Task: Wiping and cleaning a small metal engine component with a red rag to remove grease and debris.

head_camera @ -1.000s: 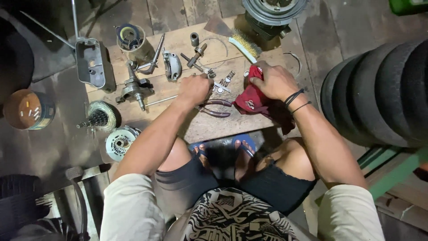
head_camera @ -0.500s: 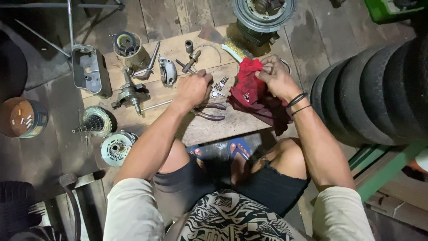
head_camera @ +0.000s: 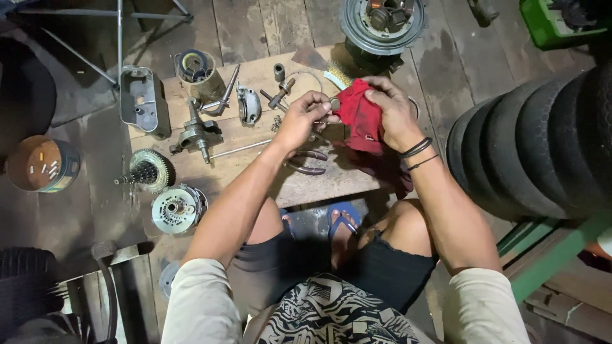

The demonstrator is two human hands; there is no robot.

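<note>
Both hands are up over the wooden board that's lying on the floor as a work surface. The left hand has its fingertips pressed together, pinching a small round metal part. It's too small to say what exactly, maybe a bushing or a bearing. The right hand is closed around a bunched red rag, and the rag sits right up against that little part, touching it, with the rest of the cloth hanging down from the hand. Black bands sit on the right wrist.

On the board under the hands there's a pair of pliers with dark handles, just below the left wrist. Further left sit a crankshaft, a long thin rod beside it, a silvery cover piece, and a small socket-like cylinder near the far edge. A wire brush with pale bristles pokes out just behind the rag.

Off the board on the left: a metal casing, a toothed clutch gear, a round clutch plate assembly and a rusty tin with small bits inside. A stack of tyres fills the right side, and a big round engine part sits at the top.
</note>
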